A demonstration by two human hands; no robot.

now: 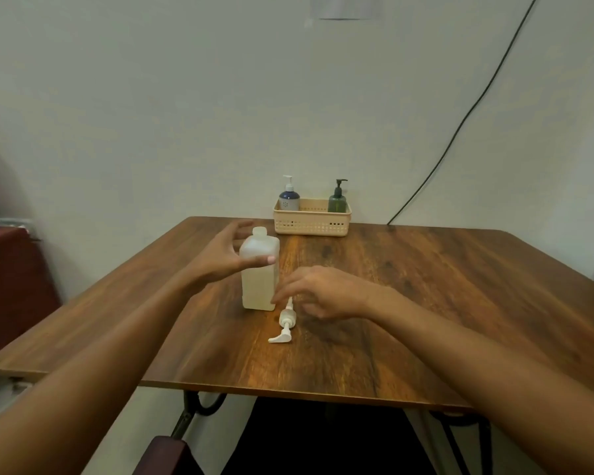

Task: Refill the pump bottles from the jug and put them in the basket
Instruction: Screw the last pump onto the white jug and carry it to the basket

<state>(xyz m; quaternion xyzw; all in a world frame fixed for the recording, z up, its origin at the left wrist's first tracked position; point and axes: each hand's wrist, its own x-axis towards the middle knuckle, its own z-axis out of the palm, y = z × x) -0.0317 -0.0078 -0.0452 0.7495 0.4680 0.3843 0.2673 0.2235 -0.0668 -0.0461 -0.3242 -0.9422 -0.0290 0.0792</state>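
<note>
A translucent white square bottle stands uncapped near the middle of the table, holding pale liquid. My left hand wraps its upper part, thumb across the front and fingers behind the neck. A white pump head with its tube lies flat on the table just right of the bottle's base. My right hand hovers over the pump's tube with fingers apart, fingertips close to the tube and the bottle's lower corner. At the back stands a beige basket with a blue-and-white pump bottle and a green pump bottle in it.
The wooden table meets a pale wall at the back. A black cable runs down the wall to the right of the basket. A dark red seat stands at the left and a dark red chair edge below the table's front.
</note>
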